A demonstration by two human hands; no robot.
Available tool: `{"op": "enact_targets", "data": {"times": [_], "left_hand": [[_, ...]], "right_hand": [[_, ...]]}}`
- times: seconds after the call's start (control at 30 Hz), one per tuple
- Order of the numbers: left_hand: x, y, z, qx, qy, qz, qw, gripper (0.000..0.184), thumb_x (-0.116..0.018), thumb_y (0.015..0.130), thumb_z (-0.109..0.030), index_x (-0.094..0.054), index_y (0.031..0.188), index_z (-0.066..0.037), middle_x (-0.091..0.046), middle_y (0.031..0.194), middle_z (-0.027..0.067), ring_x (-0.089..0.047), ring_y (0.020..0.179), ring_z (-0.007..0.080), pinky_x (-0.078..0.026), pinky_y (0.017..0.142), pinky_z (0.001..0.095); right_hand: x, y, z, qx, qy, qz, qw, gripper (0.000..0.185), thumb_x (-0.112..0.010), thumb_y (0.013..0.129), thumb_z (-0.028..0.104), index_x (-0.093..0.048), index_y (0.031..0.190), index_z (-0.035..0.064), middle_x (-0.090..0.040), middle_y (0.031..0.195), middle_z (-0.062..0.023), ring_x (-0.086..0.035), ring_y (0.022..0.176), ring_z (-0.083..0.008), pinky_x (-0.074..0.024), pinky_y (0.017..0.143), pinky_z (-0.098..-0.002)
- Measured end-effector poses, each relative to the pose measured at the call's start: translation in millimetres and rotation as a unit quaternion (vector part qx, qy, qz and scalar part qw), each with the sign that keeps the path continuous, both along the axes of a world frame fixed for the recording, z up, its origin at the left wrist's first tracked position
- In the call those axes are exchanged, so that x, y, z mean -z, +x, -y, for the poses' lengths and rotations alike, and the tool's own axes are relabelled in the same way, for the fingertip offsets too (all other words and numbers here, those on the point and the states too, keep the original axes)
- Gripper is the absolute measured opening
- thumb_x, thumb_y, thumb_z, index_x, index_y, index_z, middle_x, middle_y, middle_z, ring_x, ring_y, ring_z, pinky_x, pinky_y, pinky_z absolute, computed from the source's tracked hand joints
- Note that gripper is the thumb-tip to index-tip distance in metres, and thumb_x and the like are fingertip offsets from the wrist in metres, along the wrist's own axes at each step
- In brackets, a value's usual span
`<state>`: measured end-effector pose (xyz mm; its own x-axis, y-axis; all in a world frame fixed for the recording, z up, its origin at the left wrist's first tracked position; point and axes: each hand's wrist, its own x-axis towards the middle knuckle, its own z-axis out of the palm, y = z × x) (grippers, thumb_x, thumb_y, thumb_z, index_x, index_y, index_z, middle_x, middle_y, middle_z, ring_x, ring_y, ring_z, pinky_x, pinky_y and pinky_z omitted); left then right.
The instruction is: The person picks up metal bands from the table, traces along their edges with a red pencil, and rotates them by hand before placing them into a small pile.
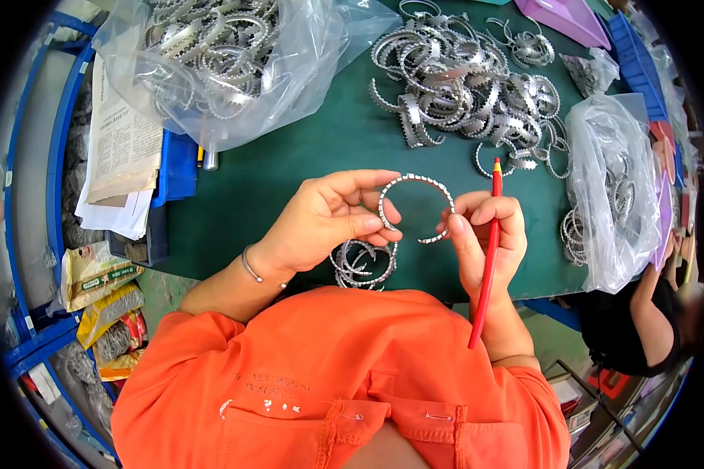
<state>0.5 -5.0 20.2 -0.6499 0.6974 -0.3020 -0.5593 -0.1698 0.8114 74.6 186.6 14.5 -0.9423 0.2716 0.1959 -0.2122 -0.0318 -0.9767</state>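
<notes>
My left hand [321, 209] pinches the left side of an open, toothed metal ring [416, 178] between thumb and fingers. Thumb and fingertips of my right hand [494, 234] grip the same ring on its right side, close to the gap at its lower part. A red pencil [489, 273] is also held in my right hand, slanting across the fingers with its tip up. Just below my left hand, several similar rings [356, 273] lie in a small group at the table's front edge, partly hidden by the hand.
A large pile of toothed rings [454, 78] covers the back of the green table [274, 176]. Clear plastic bags of rings stand at the back left [289, 86] and right [610, 141]. A blue bin [178, 168] with papers is at left. Another person's arm [651, 313] shows at right.
</notes>
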Motion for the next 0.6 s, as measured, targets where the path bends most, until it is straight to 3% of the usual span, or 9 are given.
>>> {"op": "enact_targets", "data": {"times": [0.17,0.37,0.43,0.53,0.6], "left_hand": [[0,-1,-1,0.022,0.016,0.019,0.999,0.041,-0.051,0.084,0.0,-0.042,0.124,0.001,-0.059,0.099,0.0151,-0.062,0.085,0.0219,-0.053,0.072,0.0277],[1,1,-2,0.046,0.025,0.064,0.997,0.042,-0.052,0.085,-0.003,-0.04,0.124,0.004,-0.059,0.1,0.0166,-0.062,0.088,0.0247,-0.053,0.075,0.028],[2,0,-2,0.07,0.03,0.127,0.989,0.043,-0.052,0.085,-0.005,-0.039,0.125,0.005,-0.06,0.097,0.0175,-0.063,0.086,0.0252,-0.053,0.075,0.0284],[-1,0,-2,0.07,0.016,0.15,0.986,0.039,-0.051,0.086,-0.007,-0.042,0.122,0.005,-0.06,0.093,0.0178,-0.063,0.082,0.025,-0.054,0.073,0.0285],[3,0,-2,0.049,0.017,0.13,0.99,0.035,-0.052,0.086,-0.006,-0.043,0.118,0.005,-0.06,0.092,0.0175,-0.064,0.081,0.0247,-0.054,0.072,0.0281]], "right_hand": [[-5,1,0,-0.035,-0.002,-0.057,0.998,0.028,-0.062,0.073,-0.01,-0.041,0.085,0.0035,-0.053,0.081,-0.0116,-0.052,0.068,-0.0118,-0.0475,0.059,-0.0235],[-13,-2,5,-0.025,-0.004,-0.036,0.999,0.026,-0.062,0.074,-0.009,-0.041,0.084,0.0029,-0.053,0.078,-0.0106,-0.052,0.066,-0.0113,-0.048,0.056,-0.0223],[-13,-3,5,-0.024,-0.023,-0.021,0.999,0.026,-0.062,0.074,-0.009,-0.042,0.084,0.0027,-0.053,0.078,-0.0103,-0.052,0.065,-0.0114,-0.0481,0.056,-0.0224],[-12,-4,5,-0.02,0.021,-0.023,0.999,0.025,-0.062,0.074,-0.008,-0.042,0.084,0.0027,-0.053,0.077,-0.009,-0.052,0.065,-0.0111,-0.0474,0.057,-0.0225],[-16,-7,10,0.043,0.005,-0.051,0.998,0.025,-0.063,0.073,-0.009,-0.043,0.082,0.0033,-0.054,0.076,-0.0091,-0.053,0.064,-0.0127,-0.0456,0.057,-0.0232]]}}
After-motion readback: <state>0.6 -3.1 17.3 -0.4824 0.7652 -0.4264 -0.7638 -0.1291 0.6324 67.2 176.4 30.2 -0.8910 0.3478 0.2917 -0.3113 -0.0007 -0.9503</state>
